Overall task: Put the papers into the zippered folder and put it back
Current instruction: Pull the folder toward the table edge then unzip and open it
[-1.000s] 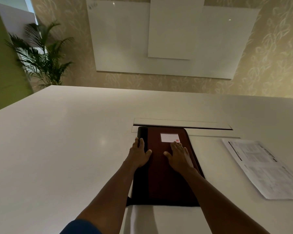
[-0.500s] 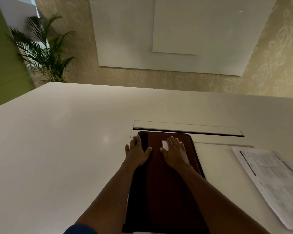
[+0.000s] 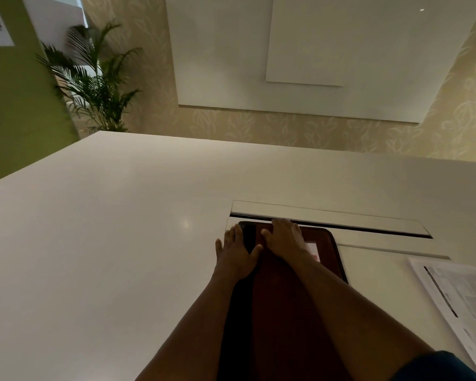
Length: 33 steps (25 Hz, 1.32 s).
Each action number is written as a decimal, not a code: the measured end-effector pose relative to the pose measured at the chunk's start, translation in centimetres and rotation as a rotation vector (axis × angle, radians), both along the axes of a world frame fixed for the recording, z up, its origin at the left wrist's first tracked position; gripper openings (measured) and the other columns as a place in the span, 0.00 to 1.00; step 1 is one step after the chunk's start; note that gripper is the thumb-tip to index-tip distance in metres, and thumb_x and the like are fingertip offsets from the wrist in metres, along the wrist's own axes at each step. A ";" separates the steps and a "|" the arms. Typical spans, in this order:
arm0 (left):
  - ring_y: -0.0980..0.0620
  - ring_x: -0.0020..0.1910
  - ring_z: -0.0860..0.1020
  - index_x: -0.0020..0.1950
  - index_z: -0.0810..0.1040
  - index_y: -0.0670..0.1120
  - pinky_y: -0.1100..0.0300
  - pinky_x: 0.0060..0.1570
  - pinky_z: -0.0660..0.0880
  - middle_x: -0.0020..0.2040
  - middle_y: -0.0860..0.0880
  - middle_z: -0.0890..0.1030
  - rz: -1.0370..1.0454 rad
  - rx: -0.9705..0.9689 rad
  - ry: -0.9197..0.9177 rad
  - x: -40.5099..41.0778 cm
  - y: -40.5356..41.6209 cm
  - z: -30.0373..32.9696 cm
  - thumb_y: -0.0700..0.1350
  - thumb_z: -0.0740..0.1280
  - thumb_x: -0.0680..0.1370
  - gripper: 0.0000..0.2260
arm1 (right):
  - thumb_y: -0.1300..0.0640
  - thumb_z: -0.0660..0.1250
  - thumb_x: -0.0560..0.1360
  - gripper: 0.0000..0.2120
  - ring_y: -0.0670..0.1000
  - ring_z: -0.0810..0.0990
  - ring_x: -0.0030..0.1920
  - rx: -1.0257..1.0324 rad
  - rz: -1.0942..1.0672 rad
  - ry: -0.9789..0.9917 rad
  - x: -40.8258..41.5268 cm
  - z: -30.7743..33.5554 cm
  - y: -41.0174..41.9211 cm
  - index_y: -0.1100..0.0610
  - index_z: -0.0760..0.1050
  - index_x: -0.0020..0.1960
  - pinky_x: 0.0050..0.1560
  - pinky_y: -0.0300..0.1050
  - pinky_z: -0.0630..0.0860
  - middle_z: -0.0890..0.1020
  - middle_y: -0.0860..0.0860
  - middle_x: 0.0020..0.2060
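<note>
A dark red-brown zippered folder (image 3: 283, 298) with a black spine lies flat on the white table (image 3: 107, 243), running away from me. My left hand (image 3: 235, 253) rests on its black left edge, fingers spread. My right hand (image 3: 287, 239) lies flat over the far end, fingertips at the top edge, partly covering a white label (image 3: 313, 250). Printed papers (image 3: 462, 303) lie on the table to the right, outside the folder.
Just beyond the folder's far end a long cable hatch (image 3: 330, 218) in the tabletop stands slightly open. A potted palm (image 3: 94, 83) stands at the far left corner. A whiteboard (image 3: 300, 50) hangs on the patterned wall behind.
Both hands have slid farther up the folder toward its far end. My right hand now covers most of the label. My view has moved closer and the papers have shifted toward the right edge.
</note>
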<state>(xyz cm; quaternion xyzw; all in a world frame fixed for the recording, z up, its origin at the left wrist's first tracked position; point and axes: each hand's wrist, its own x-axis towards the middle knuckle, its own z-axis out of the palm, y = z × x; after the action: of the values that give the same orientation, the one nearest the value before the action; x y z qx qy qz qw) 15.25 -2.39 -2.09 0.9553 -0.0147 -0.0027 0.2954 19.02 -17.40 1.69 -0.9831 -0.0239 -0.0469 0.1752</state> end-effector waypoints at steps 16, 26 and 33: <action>0.48 0.80 0.46 0.80 0.46 0.46 0.45 0.76 0.39 0.81 0.46 0.51 0.050 0.013 -0.036 0.1 -0.4 -0.1 0.63 0.56 0.77 0.39 | 0.53 0.67 0.71 0.17 0.59 0.75 0.61 -0.072 -0.204 0.244 6.4 1.8 9.5 0.56 0.75 0.58 0.61 0.60 0.68 0.78 0.54 0.57; 0.49 0.80 0.45 0.80 0.42 0.45 0.46 0.76 0.39 0.81 0.47 0.50 0.045 0.022 -0.032 0.1 -0.3 -0.3 0.66 0.54 0.77 0.41 | 0.58 0.68 0.70 0.08 0.56 0.78 0.55 0.057 -0.279 0.218 7.4 1.5 9.0 0.56 0.75 0.49 0.59 0.56 0.66 0.81 0.53 0.51; 0.50 0.80 0.45 0.80 0.43 0.46 0.48 0.74 0.37 0.81 0.47 0.49 0.043 0.010 -0.038 0.3 -0.1 -0.9 0.69 0.54 0.75 0.42 | 0.54 0.70 0.70 0.10 0.57 0.75 0.60 0.228 -0.419 0.250 8.0 1.3 3.9 0.56 0.71 0.45 0.64 0.57 0.63 0.81 0.55 0.54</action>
<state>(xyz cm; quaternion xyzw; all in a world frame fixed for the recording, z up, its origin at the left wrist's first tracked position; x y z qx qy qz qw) 15.54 -2.51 -2.99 0.9568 0.0003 0.0216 0.2901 26.99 -13.48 2.97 -0.9387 0.2074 0.0374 0.2728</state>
